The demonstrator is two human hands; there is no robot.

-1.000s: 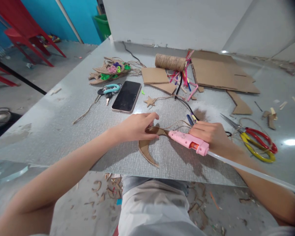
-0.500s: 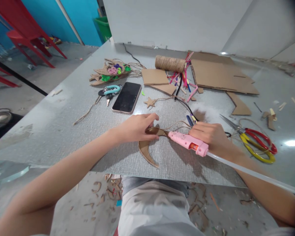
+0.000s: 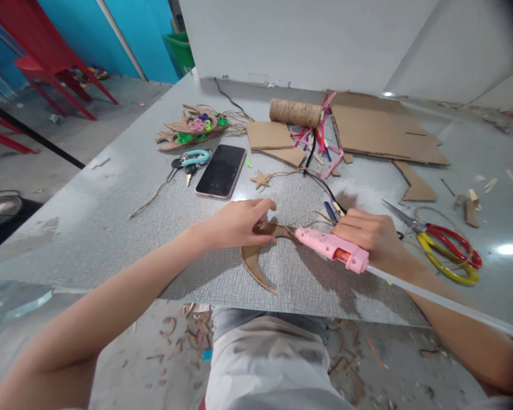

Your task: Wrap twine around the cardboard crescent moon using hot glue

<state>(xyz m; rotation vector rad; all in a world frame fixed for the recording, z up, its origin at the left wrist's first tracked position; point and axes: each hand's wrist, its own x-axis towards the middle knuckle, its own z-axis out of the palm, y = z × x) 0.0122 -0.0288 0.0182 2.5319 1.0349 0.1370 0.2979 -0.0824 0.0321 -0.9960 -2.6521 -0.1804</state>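
Note:
A brown cardboard crescent [image 3: 253, 259] lies near the front edge of the grey textured table [image 3: 111, 228]. My left hand [image 3: 237, 222] presses on its upper tip, fingers curled and pinched over the cardboard and a thin twine [image 3: 312, 216] that runs from there. My right hand [image 3: 374, 236] is closed around a pink glue gun [image 3: 331, 248], whose nozzle points left at the crescent's upper tip. A clear glue stick [image 3: 431, 299] juts out of the gun's back.
Red and yellow scissors [image 3: 447, 247] lie right of my right hand. Farther back are a black phone [image 3: 221, 170], keys [image 3: 188, 161], a cardboard star [image 3: 260, 179], a twine spool [image 3: 296, 112], coloured sticks [image 3: 320, 139], cardboard sheets [image 3: 376, 131] and a decorated cardboard piece [image 3: 192, 126]. Red chairs [image 3: 47, 62] stand left.
My right hand and the glue gun have shifted slightly to the right and tilted a little. My left hand and the crescent have stayed put.

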